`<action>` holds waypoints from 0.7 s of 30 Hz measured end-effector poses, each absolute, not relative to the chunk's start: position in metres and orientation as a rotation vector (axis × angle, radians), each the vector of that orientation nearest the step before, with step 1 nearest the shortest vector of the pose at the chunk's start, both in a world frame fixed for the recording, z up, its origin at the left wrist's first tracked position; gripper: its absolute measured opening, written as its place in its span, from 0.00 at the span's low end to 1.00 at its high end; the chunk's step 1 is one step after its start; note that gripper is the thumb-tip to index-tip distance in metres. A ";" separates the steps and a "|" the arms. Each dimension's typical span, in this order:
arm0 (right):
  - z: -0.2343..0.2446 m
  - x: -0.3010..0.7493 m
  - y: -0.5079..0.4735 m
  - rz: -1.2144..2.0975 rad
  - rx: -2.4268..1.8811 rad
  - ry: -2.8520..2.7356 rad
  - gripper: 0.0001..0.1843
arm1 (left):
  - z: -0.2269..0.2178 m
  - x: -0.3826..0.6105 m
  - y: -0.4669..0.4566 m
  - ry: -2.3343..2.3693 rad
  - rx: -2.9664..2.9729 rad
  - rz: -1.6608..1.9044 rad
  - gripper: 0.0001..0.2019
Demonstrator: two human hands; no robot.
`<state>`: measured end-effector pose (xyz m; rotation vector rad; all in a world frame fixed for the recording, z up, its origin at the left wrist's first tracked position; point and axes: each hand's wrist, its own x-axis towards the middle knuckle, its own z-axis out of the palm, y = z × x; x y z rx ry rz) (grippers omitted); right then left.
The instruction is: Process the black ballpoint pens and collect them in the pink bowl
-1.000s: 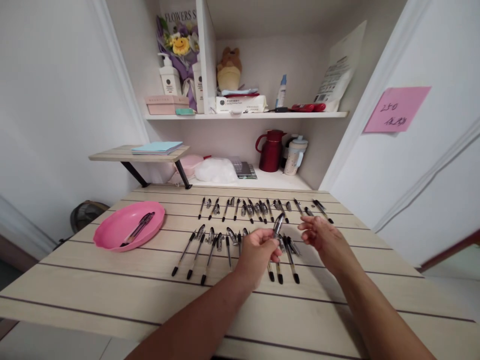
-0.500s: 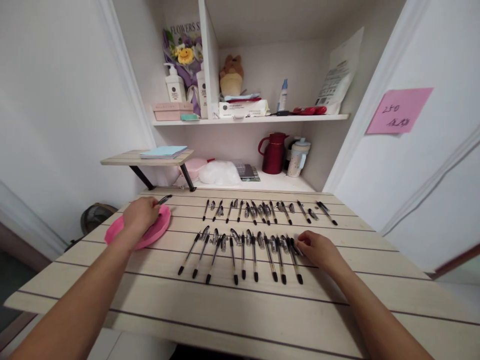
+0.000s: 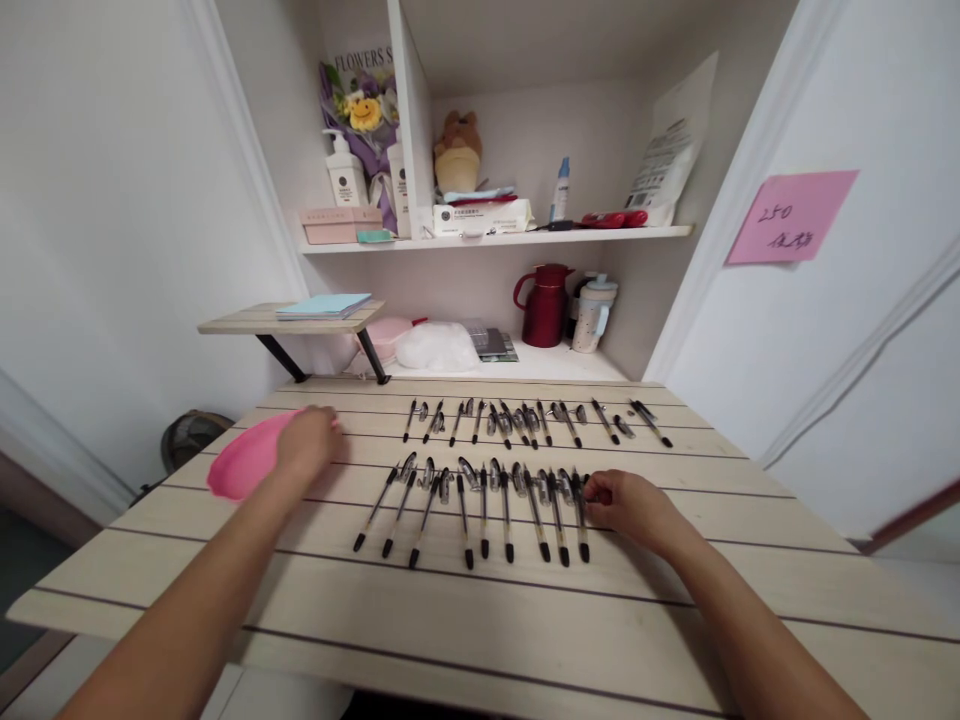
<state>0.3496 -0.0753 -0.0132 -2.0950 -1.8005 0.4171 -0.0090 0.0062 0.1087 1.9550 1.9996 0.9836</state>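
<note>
The right hand [image 3: 621,507] is reaching to the right end of the near row on the desk [image 3: 420,615], its fingers bending in toward the thumb just beside the upper part of the rightmost pen [image 3: 583,528]. The fingertips are partly hiding what lies there, so I cannot tell whether they are pinching the pen or a cap, or only touching it. The left hand [image 3: 309,442] is hovering at the right side of the pink dish [image 3: 244,462], covering part of its rim. Its fingers are blurring and turning away from view, so I cannot tell whether they are holding anything.

Nine pens are lying in the near row [image 3: 484,515], their black ends pointing toward the near edge, with clear caps [image 3: 495,473] resting among their far ends. A second row of pens and caps, the far row [image 3: 532,424], is stretching across the desk beyond it.

At the far left, blue paper [image 3: 324,306] is lying on a small raised stand [image 3: 240,320]. Farther back, a white plastic bag [image 3: 437,346] is sitting left of a red jug [image 3: 546,310], and a pale cup [image 3: 593,318] is standing just right of the jug.
</note>
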 end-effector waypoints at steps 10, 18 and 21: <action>-0.011 0.350 -0.075 0.475 -2.083 -1.851 0.07 | 0.027 0.182 -0.068 1.039 2.668 0.181 0.16; -0.010 0.359 -0.073 0.363 -1.915 -1.543 0.04 | 0.012 0.213 -0.063 1.212 2.521 0.244 0.21; -0.009 0.367 -0.074 0.419 -1.791 -1.270 0.02 | 0.014 0.202 -0.054 1.220 2.311 0.461 0.18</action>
